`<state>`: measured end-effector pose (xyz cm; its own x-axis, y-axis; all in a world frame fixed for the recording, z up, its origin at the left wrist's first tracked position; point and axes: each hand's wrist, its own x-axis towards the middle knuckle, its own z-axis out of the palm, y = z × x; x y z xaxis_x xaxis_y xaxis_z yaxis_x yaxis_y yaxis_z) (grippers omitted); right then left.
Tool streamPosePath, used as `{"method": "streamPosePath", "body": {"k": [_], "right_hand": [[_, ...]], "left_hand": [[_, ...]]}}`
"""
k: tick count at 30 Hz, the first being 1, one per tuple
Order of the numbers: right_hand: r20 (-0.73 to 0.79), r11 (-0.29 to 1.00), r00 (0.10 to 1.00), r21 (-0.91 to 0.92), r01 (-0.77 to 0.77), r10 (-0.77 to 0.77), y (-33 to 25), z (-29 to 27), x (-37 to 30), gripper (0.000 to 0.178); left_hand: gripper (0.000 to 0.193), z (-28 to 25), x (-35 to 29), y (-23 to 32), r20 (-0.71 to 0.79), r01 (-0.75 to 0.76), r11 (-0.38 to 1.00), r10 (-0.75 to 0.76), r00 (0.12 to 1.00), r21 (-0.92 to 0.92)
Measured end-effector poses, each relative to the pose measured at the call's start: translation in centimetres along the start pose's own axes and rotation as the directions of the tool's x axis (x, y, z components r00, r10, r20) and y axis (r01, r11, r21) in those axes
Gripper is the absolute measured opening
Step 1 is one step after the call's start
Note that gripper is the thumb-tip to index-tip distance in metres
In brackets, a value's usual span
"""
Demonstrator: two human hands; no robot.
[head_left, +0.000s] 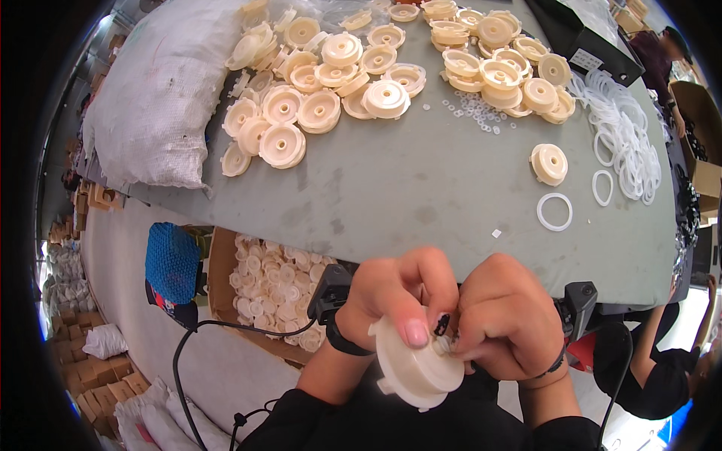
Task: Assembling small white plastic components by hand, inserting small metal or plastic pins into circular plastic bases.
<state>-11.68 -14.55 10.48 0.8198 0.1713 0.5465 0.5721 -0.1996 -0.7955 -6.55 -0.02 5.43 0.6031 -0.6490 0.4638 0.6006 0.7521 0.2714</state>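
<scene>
A cream plastic round part [416, 372] with small tabs on its rim is tilted in front of my body, off the table's near edge. My left hand [391, 289] is closed around it, thumb and fingers on its upper side. The fingers of my right hand [511, 319] are pinched together at the part's centre hub. Something small and whitish shows at those fingertips, too hidden to name. Ahead of the right hand, a similar round part [550, 164] lies on the table by a translucent ring [554, 212].
The grey table [391, 188] carries piles of cream round parts [284, 143], tiny clear washers [481, 113] and a heap of translucent rings [624, 135]. A white woven sack [154, 98] lies at left. Below stands a carton of cream parts [271, 282]. Another person [647, 368] is at right.
</scene>
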Motion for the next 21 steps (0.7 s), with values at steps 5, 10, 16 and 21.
{"method": "streamPosePath", "body": {"k": [5,10,16,21], "right_hand": [[-0.049,0.987,0.99,-0.102,0.126,-0.131,-0.2,0.6,0.1,0.028],[-0.045,0.98,0.986,-0.124,0.153,-0.159,-0.2,0.6,0.3,0.023],[-0.005,0.937,0.974,-0.274,0.218,-0.228,-0.5,0.7,0.5,0.021],[-0.015,0.976,0.989,-0.166,0.14,-0.145,0.2,1.1,0.3,0.02]], "left_hand": [[0.015,0.1,-0.5,0.6,0.016,0.004,0.994,-0.005,1.0,0.112],[0.016,0.6,-0.3,1.5,-0.003,0.094,0.985,-0.095,0.995,0.141],[0.014,0.6,-0.7,0.9,0.034,-0.013,0.999,0.012,0.999,0.045],[0.011,0.4,-1.1,1.0,-0.025,-0.03,1.0,0.029,0.999,-0.007]]}}
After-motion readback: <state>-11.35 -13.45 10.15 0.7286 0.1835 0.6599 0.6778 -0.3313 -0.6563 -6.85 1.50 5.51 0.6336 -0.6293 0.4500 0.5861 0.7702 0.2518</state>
